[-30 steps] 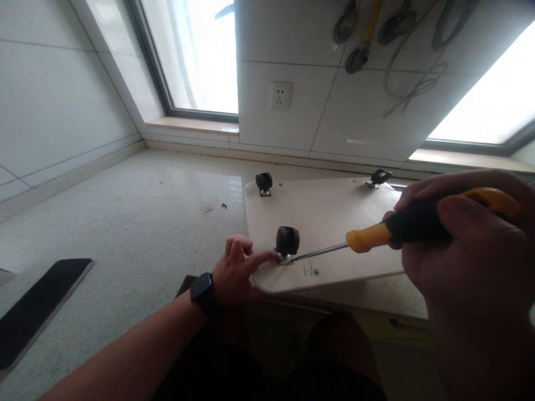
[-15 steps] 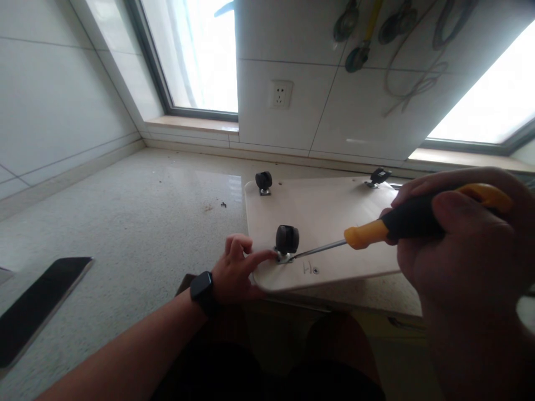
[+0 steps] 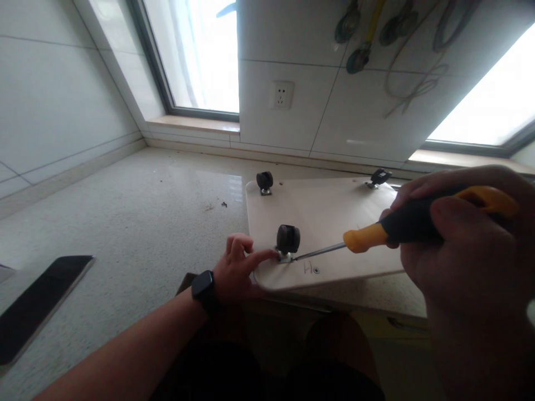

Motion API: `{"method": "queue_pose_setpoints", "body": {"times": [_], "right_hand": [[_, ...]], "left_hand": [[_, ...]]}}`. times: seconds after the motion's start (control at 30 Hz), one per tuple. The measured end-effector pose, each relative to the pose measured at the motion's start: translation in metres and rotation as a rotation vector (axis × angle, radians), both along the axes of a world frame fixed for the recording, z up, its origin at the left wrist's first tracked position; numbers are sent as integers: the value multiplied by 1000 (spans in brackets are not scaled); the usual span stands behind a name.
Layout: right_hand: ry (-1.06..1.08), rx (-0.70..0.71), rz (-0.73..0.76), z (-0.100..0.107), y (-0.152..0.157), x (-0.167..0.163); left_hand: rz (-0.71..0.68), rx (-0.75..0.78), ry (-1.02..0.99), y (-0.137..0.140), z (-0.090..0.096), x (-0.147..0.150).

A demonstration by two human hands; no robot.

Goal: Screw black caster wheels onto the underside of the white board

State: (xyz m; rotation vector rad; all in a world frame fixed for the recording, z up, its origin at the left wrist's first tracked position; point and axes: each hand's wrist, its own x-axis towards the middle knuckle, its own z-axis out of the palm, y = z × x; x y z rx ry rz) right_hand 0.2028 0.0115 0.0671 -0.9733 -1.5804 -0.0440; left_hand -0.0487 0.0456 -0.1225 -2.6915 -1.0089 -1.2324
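A white board (image 3: 326,214) with rounded corners lies on the counter, its casters facing up. My right hand (image 3: 468,239) is wrapped around the black and yellow handle of a screwdriver (image 3: 365,238). The screwdriver's tip meets the right side of the metal plate under the near black caster (image 3: 288,238); any screw there is too small to make out. My left hand (image 3: 238,267) grips the board's near left corner, one finger pressed against that caster's plate. Two more casters stand on the board, one far left (image 3: 264,180) and one far right (image 3: 380,176).
Small dark bits (image 3: 224,204) lie on the speckled counter (image 3: 167,223) left of the board. A flat dark slab (image 3: 42,303) rests at the far left. Behind are a tiled wall with a socket (image 3: 283,94), hanging valves (image 3: 358,58) and a loose cord (image 3: 418,89).
Very little differs. The screwdriver and my right hand have shifted slightly, with the tip still at the caster plate. My left hand keeps its place.
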Motion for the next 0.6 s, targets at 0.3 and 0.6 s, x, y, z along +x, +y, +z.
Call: {"method": "queue_pose_setpoints", "body": {"times": [0.3, 0.6], "right_hand": [[79, -110, 145, 1, 12, -1], [-104, -189, 377, 17, 20, -11]], "left_hand": [[-12, -3, -15, 0, -1, 0], [-52, -12, -167, 5, -10, 0]]}}
